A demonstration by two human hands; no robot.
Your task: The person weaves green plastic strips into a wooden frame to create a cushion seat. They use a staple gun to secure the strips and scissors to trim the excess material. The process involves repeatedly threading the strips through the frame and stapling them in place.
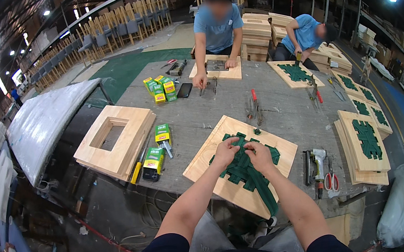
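Note:
A square wooden panel (275, 141) lies in front of me at the table's near edge, its middle covered by woven green webbing straps (240, 167). One long loose green strap (266, 196) runs down over the panel's near edge. My left hand (226, 152) is over the webbing with thumb and fingers closed on a green strap. Close beside it, my right hand (260, 156) pinches the green webbing too, its fingertips bent inward. The bit of strap between the fingertips is partly hidden. A small green scrap (257, 131) sits just beyond my hands.
Right of the panel lie a staple gun (318, 162) and red-handled scissors (331, 181). Stacked wooden frames (86, 149) and green-yellow boxes (153, 158) stand left. Pliers (254, 100) lie beyond. Finished webbed panels (361, 149) are stacked right. Two co-workers (218, 25) work across the table (191, 119).

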